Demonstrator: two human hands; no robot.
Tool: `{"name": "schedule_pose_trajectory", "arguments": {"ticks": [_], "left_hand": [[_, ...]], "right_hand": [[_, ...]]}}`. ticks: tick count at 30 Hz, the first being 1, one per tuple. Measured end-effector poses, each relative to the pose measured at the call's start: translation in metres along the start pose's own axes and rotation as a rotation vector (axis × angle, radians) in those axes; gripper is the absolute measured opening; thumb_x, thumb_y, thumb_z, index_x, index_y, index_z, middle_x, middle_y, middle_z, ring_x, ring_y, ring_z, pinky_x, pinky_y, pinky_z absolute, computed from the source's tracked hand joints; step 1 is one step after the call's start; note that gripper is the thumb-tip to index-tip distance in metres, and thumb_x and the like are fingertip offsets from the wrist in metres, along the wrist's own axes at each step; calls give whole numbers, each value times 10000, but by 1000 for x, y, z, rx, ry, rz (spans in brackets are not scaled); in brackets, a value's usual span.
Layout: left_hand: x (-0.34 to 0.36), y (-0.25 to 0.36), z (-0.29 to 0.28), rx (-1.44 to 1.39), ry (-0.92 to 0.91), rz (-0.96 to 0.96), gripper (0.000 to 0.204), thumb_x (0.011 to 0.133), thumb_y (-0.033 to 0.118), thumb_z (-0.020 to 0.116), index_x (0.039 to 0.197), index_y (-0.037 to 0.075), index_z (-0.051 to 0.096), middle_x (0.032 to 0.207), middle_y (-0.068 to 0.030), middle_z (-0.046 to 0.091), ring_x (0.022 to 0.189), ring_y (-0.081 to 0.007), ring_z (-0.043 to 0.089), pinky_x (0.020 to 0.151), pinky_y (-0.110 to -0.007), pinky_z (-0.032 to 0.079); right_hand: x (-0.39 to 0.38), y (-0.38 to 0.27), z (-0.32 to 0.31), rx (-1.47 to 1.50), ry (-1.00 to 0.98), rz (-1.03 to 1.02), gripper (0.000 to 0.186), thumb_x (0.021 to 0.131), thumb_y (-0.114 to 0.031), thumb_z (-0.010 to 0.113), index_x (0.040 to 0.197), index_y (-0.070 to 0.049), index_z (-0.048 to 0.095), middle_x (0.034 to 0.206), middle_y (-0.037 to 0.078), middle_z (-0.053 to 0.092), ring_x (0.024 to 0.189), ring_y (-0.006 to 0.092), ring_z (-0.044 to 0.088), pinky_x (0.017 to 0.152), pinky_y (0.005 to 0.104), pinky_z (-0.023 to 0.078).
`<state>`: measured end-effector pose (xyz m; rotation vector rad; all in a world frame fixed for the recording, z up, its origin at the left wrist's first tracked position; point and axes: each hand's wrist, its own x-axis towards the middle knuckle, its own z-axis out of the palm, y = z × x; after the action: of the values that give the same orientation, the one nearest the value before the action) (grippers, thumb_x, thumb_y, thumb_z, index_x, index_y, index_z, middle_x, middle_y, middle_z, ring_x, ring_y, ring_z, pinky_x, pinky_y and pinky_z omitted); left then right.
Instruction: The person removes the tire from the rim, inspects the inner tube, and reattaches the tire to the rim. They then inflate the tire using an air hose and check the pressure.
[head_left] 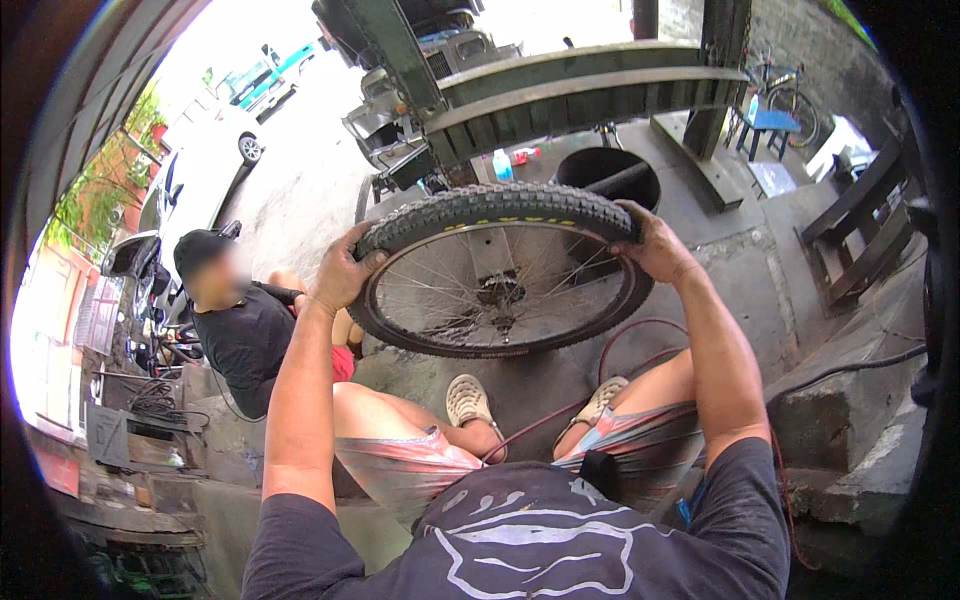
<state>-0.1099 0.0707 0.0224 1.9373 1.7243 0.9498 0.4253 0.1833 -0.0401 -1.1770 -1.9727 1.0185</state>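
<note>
A bicycle wheel with a knobby black tire (480, 208) is held up in front of me, tilted so its spokes and hub (502, 290) show. My left hand (345, 268) grips the tire at its left side, with the fingers wrapped behind the tread and the thumb toward the rim. On the opposite side my right hand (655, 243) clasps the tire the same way. Both arms are stretched forward. The wheel's lower edge hangs above the floor, beyond my feet.
A black round tub (640, 180) stands behind the wheel, near a green steel frame (590, 95). A dark red hose (610, 350) runs across the floor by my feet. On my left sits a person in a black shirt (235, 330). A blue stool (768, 122) stands at the far right.
</note>
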Motion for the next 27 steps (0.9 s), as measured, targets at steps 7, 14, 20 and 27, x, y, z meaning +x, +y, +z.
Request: {"name": "schedule_pose_trajectory", "arguments": {"ticks": [7,14,20,27], "left_hand": [[-16,9,-4,318,94,29,616,825,222,936,1366,42,700,1156,-159,797,1107,-263,742,1007,-407,554],[-42,-7,-30,-30,37,-12,751,781,161,977,1439,56,629,1250,-86,750,1155,-190,679,1057,-358,537],[15,158,36,164,-86,223,827,808,312,945,1538,118,609,1355,-163,731,1264,-337,696,1104,-436,532],[36,154,70,307,-113,168,622,931,218,855,1491,35,658,1286,-165,795,1177,-287,758,1065,-419,560]], "right_hand": [[10,-13,11,42,-1,-126,816,781,-56,963,1515,-21,608,1402,146,746,1308,232,677,1177,387,509],[26,-132,-10,-177,96,-326,733,763,-153,959,1434,-36,687,1341,209,758,1311,354,703,1125,418,541],[43,-138,37,-552,49,-814,823,828,-124,878,1587,-109,559,1402,227,686,1376,422,614,1188,495,496],[-61,-86,-81,-467,363,-418,813,879,-388,911,1588,-158,587,1488,186,673,1392,387,630,1187,496,504]]}}
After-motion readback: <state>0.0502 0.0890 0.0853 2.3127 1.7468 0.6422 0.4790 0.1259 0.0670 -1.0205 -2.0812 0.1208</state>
